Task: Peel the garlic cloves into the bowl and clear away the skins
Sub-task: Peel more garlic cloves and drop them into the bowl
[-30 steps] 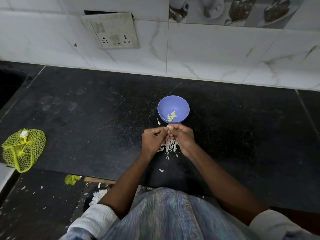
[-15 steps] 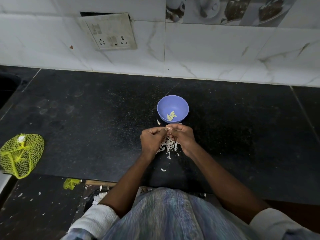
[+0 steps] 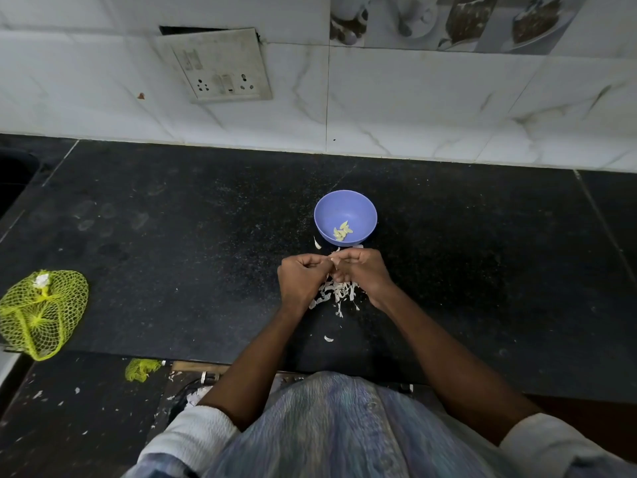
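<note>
Both hands, left hand (image 3: 303,276) and right hand (image 3: 362,270), pinching one clove (image 3: 333,259); I'm seeing bowl (image 3: 358,205) just beyond, right nearer.

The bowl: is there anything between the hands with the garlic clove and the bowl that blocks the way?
Nothing visible blocks it. The left hand and right hand pinch the garlic clove just in front of the bowl; only a loose skin lies flat on the counter beside the bowl.
</note>
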